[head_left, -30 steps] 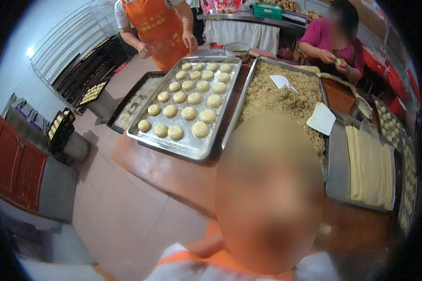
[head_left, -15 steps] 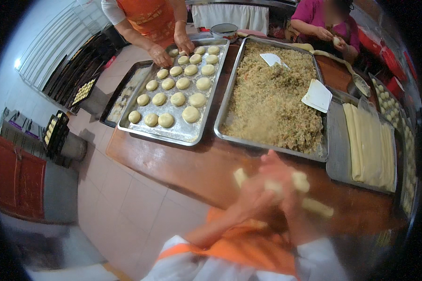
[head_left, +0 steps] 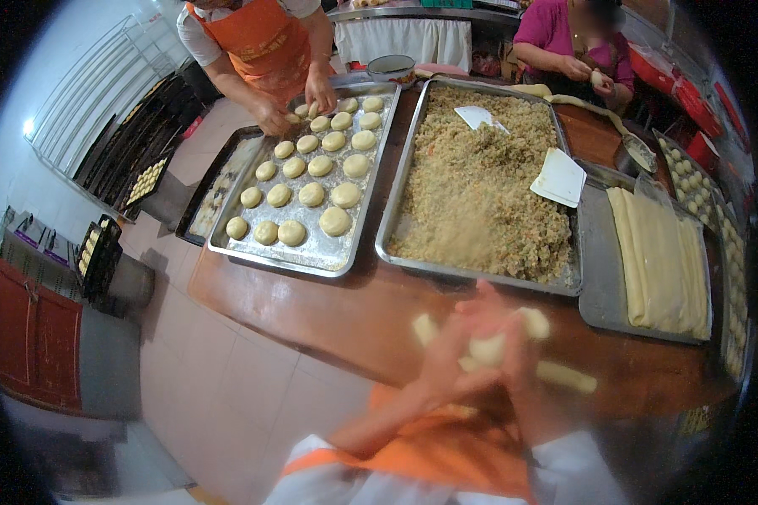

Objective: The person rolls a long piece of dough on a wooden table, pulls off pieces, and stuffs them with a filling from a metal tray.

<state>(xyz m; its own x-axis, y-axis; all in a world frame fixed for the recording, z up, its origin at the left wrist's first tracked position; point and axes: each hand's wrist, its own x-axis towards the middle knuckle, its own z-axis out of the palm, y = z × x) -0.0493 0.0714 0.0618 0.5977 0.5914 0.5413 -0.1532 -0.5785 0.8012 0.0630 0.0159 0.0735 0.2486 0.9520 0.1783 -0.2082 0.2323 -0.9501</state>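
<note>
A pale, rounded dough piece (head_left: 487, 350) is cupped between my two hands above the near edge of the table. My left hand (head_left: 446, 353) closes on it from the left, and my right hand (head_left: 518, 347), smeared by motion, presses from the other side. Around them on the wood lie other lumps: a short dough piece (head_left: 424, 329) to the left, a rounded dough lump (head_left: 534, 323) just beyond my right hand, and a longer dough strip (head_left: 567, 376) to its right. Some of the dough under my palms is hidden.
Ahead stands a large metal tray of crumbly filling (head_left: 480, 194) with white scrapers (head_left: 560, 178). Left of it is a tray of round buns (head_left: 345, 261), where a co-worker's hands (head_left: 274, 116) work. Folded dough sheets (head_left: 661, 261) lie right. Another person (head_left: 594, 71) handles dough at far right.
My hands stay together round the dough, which shows more plainly between them now. The co-worker's hands have shifted slightly at the far end of the bun tray. The whole view has tilted a little.
</note>
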